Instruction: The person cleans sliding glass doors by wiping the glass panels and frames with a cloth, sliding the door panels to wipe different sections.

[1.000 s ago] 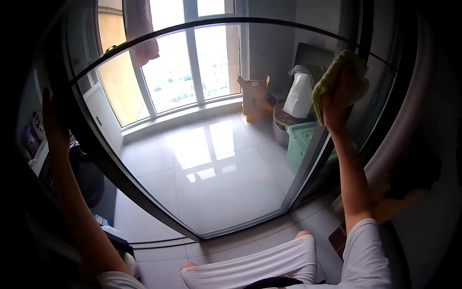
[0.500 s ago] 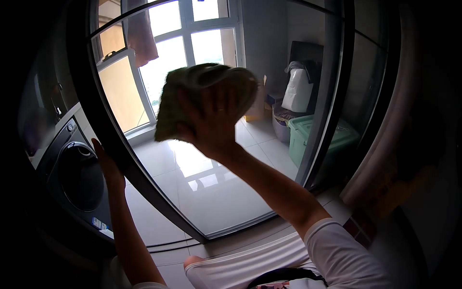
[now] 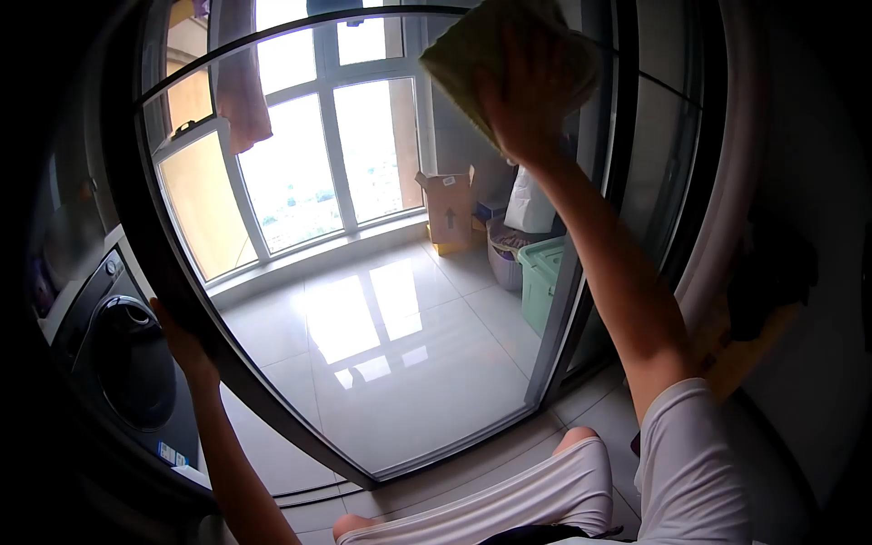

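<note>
Before me stands a glass door (image 3: 427, 363) with a dark frame. High near the pane's right side, my right hand (image 3: 531, 91) presses a greenish cleaning cloth (image 3: 459, 64) against the glass, fingers spread over it. My left hand (image 3: 186, 350) holds the door frame (image 3: 163, 263) along its left edge; a finger or thumb points up, and the other fingers are lost in the dark.
At left is a front-loading washing machine (image 3: 136, 363). Through the glass show a large window (image 3: 336, 163), a cardboard box (image 3: 448, 209), a grey bin (image 3: 505, 259) and a green lidded tub (image 3: 542, 282). A curtain-like cloth (image 3: 243, 100) hangs by the window.
My right hand has slid the cloth up and to the right across the glass, uncovering the cardboard box behind. My left hand stays on the frame while the view has shifted.
</note>
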The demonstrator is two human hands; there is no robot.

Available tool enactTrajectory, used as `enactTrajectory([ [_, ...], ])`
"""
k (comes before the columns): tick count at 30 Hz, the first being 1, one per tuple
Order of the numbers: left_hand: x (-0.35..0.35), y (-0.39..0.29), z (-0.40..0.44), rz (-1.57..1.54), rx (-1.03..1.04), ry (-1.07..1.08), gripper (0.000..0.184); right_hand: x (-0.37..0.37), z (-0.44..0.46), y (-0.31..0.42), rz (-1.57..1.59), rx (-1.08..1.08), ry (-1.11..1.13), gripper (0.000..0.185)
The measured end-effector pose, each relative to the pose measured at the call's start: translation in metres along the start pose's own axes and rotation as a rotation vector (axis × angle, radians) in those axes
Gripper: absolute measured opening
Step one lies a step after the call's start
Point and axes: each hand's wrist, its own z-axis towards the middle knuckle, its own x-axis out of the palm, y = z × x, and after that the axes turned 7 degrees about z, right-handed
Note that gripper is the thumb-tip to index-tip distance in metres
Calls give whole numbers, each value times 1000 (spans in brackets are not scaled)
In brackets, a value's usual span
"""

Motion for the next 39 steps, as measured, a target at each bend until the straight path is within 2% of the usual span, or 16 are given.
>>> enactTrajectory([
  [2,-23,36,20,53,123,9,61,-8,-6,-53,-558,-383,47,55],
  [3,-34,45,31,67,138,21,60,-7,-20,-62,-561,-381,46,55],
  [5,-56,63,51,95,170,44,59,-8,-59,-69,-116,228,-26,68],
  [10,-64,74,53,349,466,112,59,-59,-159,-26,-95,423,82,66],
  [12,-55,61,43,277,357,91,56,-70,-202,-9,-67,485,101,68],
  [16,-52,51,41,289,385,108,53,-94,-293,27,-10,600,195,71],
  [19,-53,43,37,242,280,166,52,-92,-317,32,129,631,164,80],
  [21,-60,52,55,320,213,155,52,-69,-292,15,67,721,89,82],
  [24,-46,42,45,154,104,107,51,-50,-179,-13,-56,366,128,75],
  [26,-46,46,38,32,54,78,50,-30,-113,-12,-112,261,164,71],
  [27,-50,55,35,584,427,27,48,-25,-83,5,-7,224,49,69],
  [28,-53,64,31,1124,774,-250,47,-15,-73,19,-7,159,23,67],
  [31,69,-19,-100,813,1034,-497,46,-16,-86,86,155,88,174,64],
  [33,116,-2,-144,591,1242,-22,48,-23,-119,121,294,27,288,61],
  [35,158,8,-168,728,1155,424,50,-37,-147,135,611,5,402,49],
  [39,183,26,-165,895,1179,292,61,-83,-168,97,1004,106,420,42],
])
